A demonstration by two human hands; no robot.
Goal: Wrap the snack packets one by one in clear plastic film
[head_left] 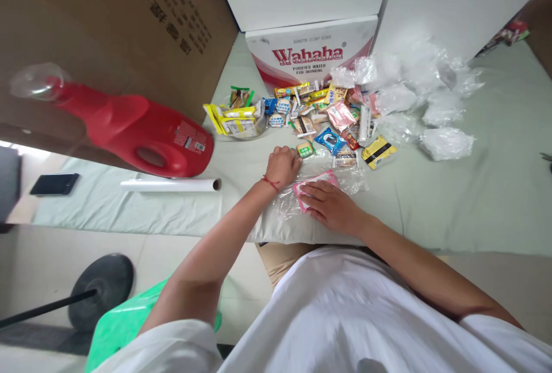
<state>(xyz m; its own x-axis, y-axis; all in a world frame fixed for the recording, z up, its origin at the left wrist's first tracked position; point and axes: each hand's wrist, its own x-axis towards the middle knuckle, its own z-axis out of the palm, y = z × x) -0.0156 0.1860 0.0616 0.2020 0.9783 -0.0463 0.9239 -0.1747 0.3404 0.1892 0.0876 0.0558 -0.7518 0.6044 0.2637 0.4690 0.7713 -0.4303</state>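
Note:
My right hand (332, 203) lies flat, fingers stretched out, on a pink-edged packet (325, 177) that rests on a sheet of clear plastic film (287, 203). To its left, my left hand (282, 165) is closed, its fingers curled down at the film's upper left edge. Whatever it grips is hidden under the fingers. A small green-labelled snack (305, 149) sits just right of the left knuckles. Beyond both hands spreads a pile of small wrapped snacks, among them a blue packet (330, 141), a pink packet (341, 116) and a yellow packet (378, 152).
Several plastic-wrapped bundles (446, 143) are heaped at the right. At the left stand a clear tub (259, 126) of snacks and a red jug (146, 131), with a white roll (170, 184) and a phone (54, 184) nearer. A Wahaha carton (313, 51) stands behind.

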